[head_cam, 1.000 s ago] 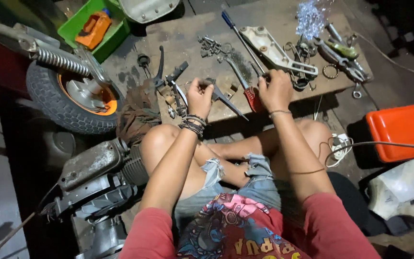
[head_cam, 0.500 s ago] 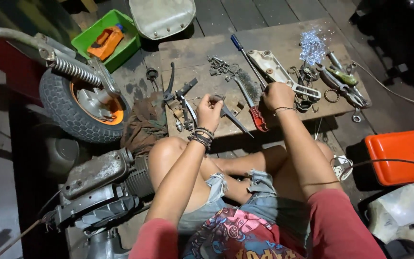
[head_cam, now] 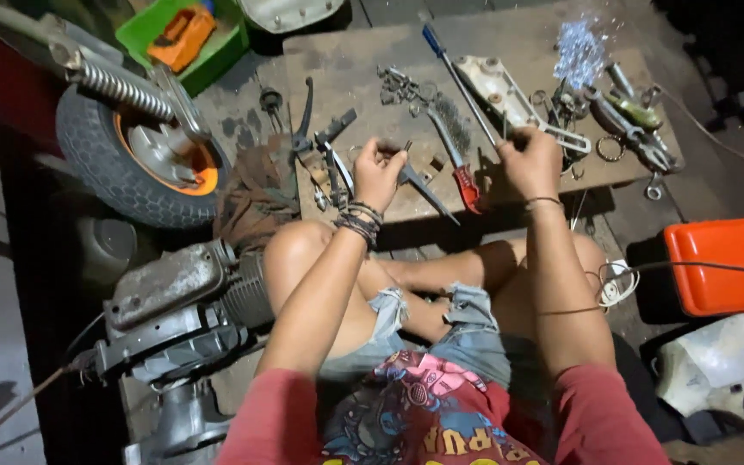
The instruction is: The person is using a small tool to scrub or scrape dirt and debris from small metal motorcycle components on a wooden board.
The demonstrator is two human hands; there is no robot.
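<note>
Left hand: the left hand (head_cam: 378, 175) rests on the low, worn wooden tabletop (head_cam: 350, 82), fingers curled and pressed together around a small dark metal part (head_cam: 406, 151); what exactly it pinches is too small to tell.
Right hand: the right hand (head_cam: 530, 161) hovers just above the tabletop, to the right of the left hand, fingertips pinched on a thin metal rod (head_cam: 505, 129) that stands nearly upright.
Between the hands: a wire brush with a red handle (head_cam: 455, 155) lies on the tabletop, its handle end pointing near; just left of it lie grey metal pliers (head_cam: 422, 185).
Far side of tabletop: a long screwdriver with a blue handle (head_cam: 449, 62) lies slanted, beside a pale, flat metal bracket (head_cam: 510, 99).
Right end of tabletop: a cluster of wrenches and rings (head_cam: 635, 129), with a crumpled clear plastic bag (head_cam: 579, 52) beyond it.
Left of tabletop: a scooter wheel with a black tyre and orange rim (head_cam: 135, 155) on the floor, and a green plastic tray (head_cam: 178, 39) farther away.
Near left: a grey metal engine block (head_cam: 174, 314) beside the person's knee.
Right floor: an orange plastic case (head_cam: 725, 263).
</note>
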